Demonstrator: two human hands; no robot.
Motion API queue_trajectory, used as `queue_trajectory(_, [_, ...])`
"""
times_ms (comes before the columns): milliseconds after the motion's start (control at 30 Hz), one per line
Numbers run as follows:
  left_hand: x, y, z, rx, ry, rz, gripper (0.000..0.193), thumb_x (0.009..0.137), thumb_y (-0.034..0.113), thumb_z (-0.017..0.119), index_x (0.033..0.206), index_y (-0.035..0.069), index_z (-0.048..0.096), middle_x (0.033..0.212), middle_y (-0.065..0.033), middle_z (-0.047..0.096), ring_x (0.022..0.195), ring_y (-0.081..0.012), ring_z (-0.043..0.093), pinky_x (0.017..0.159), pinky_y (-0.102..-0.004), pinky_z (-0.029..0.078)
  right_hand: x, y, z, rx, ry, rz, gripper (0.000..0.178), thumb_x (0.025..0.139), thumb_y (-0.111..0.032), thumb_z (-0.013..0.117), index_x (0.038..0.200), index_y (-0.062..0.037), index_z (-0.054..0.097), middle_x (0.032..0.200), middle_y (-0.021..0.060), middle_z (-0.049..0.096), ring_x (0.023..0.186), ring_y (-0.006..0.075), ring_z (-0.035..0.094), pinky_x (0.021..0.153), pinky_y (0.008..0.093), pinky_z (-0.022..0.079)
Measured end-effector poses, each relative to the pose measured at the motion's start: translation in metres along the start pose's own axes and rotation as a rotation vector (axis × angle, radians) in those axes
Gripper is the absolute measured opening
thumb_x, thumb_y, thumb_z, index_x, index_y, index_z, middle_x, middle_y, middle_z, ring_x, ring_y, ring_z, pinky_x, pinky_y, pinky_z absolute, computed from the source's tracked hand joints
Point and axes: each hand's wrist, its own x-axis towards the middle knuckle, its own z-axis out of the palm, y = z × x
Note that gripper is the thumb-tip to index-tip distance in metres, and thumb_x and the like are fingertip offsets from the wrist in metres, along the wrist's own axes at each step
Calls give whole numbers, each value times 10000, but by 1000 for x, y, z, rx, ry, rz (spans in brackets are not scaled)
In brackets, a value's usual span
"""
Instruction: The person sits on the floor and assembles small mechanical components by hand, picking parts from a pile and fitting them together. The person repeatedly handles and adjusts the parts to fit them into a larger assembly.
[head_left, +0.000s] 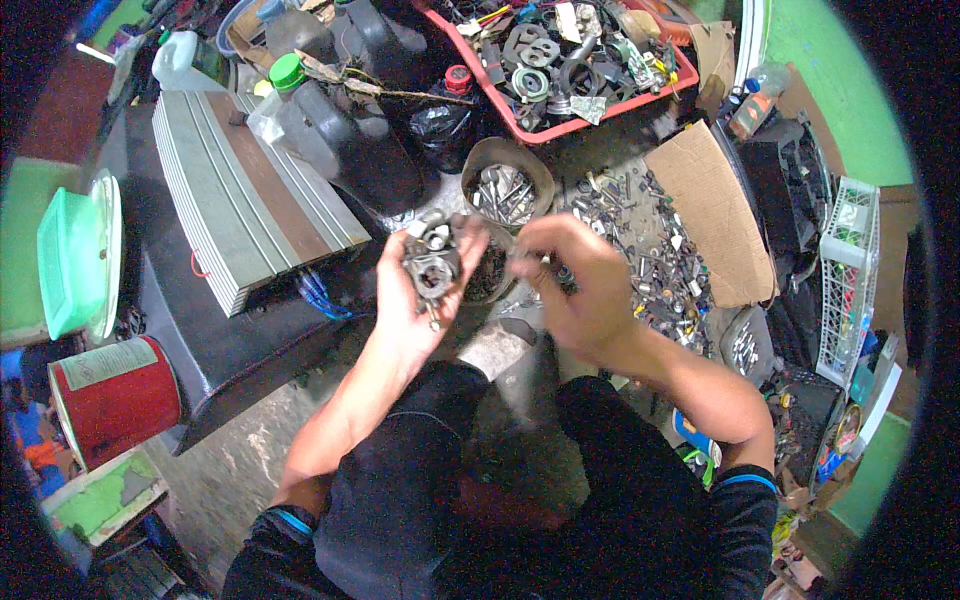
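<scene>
My left hand [398,285], palm up, cradles a grimy grey metal machine part [434,272] with round openings and a small brass-coloured piece at its lower end. My right hand [585,285] is raised just to the right of it, apart from the part and slightly blurred. Its fingers are curled in toward the thumb; anything between them is too small or hidden to make out. Beneath and between the hands stands a round container [488,275] of small dark pieces. Beyond it is a tub [546,178] holding bolts and other metal pieces.
A red tray [520,130] heaped with metal parts lies at the far side. Loose screws and bits [650,240] cover the surface at right, beside a cardboard sheet [712,215]. At left are a ridged metal housing [250,190], dark jugs [345,140] and a red can [118,400].
</scene>
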Motion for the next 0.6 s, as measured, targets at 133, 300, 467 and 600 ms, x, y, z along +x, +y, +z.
queue_trajectory(133, [0, 5, -8, -120, 173, 216, 382, 988, 241, 370, 1155, -63, 531, 1189, -242, 577, 1181, -359, 545, 1047, -520, 441, 5, 47, -11, 268, -120, 513, 176, 862, -112, 691, 958, 15, 615, 767, 55, 648, 680, 111, 602, 593, 257, 481])
queue_trajectory(300, [1, 2, -3, -101, 178, 203, 384, 961, 242, 391, 1154, -69, 507, 1199, -224, 571, 1195, -369, 535, 1022, -507, 463, -5, 104, 3, 378, -273, 803, 192, 874, -84, 666, 1007, 43, 611, 755, 19, 636, 655, 68, 588, 584, 220, 476])
queue_trajectory(467, [0, 15, -19, 4, -14, -33, 485, 932, 352, 465, 1219, -34, 529, 1257, -208, 569, 1141, -361, 580, 551, -321, 609, -22, 101, -15, 452, -199, 722, 254, 835, -77, 657, 1048, 58, 637, 733, 34, 638, 643, 66, 569, 585, 221, 465])
queue_trajectory(600, [10, 42, -27, 216, -286, 12, 423, 910, 236, 511, 1241, -26, 525, 1269, -215, 562, 1132, -353, 589, 710, -401, 617, -56, 64, -59, 317, -134, 547, 252, 853, -82, 630, 1090, 2, 647, 782, -7, 614, 709, 55, 541, 630, 227, 462])
